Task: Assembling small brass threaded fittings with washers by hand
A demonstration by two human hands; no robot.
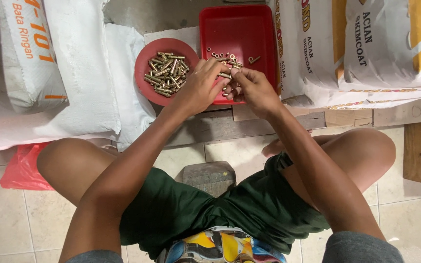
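My left hand and my right hand meet over the near edge of a red rectangular tray. Between their fingertips they pinch a small brass-coloured bolt, the fingers of both hands closed on it. Loose nuts and bolts lie scattered in the tray just beyond the fingers. To the left stands a round red bowl heaped with several brass-coloured bolts, close to my left hand.
White cement sacks lie at the left and more sacks at the right. A wooden plank runs under the tray. My bent knees flank a small wooden stool. A red plastic bag lies on the tile floor.
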